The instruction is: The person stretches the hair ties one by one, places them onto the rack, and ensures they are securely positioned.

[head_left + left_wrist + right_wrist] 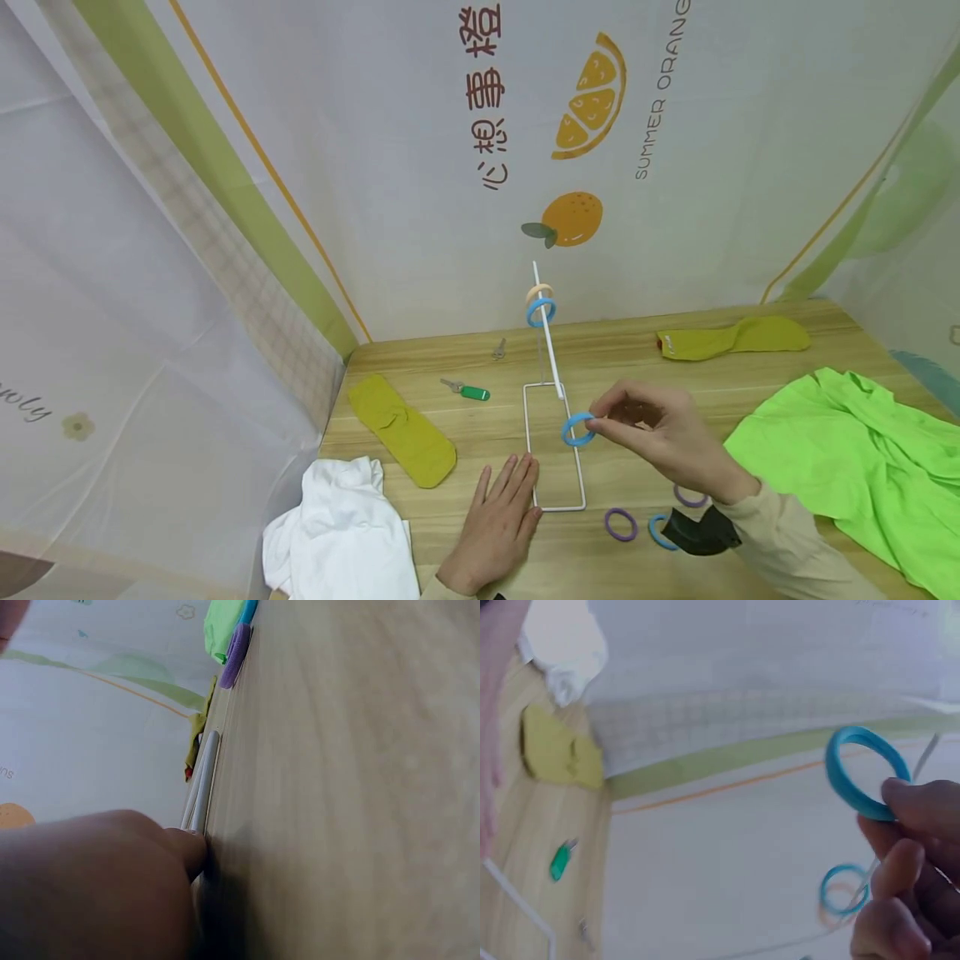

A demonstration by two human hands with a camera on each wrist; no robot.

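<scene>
Wooden table [465,433], printed curtain backdrop. Blue ring [577,429] pinched in right hand [667,446], beside the slanted white rod [546,329]. Left hand [498,521] flat, bracing the wire base [556,507]. Threading step; next likely lift ring to the rod tip.

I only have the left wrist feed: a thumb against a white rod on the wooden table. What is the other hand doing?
Observer: The right hand pinches a blue plastic ring above the white wire stand.
Operator: Anything on the stand yet?
Observer: Yes, a beige ring and another blue ring sit high on its slanted white pole.
Operator: Is my hand gripping the base?
Observer: No, the left hand lies flat on the table, fingertips against the frame's near left corner.
Operator: Spare rings?
Observer: A purple ring lies near the right wrist; others beside it are partly hidden.
</scene>
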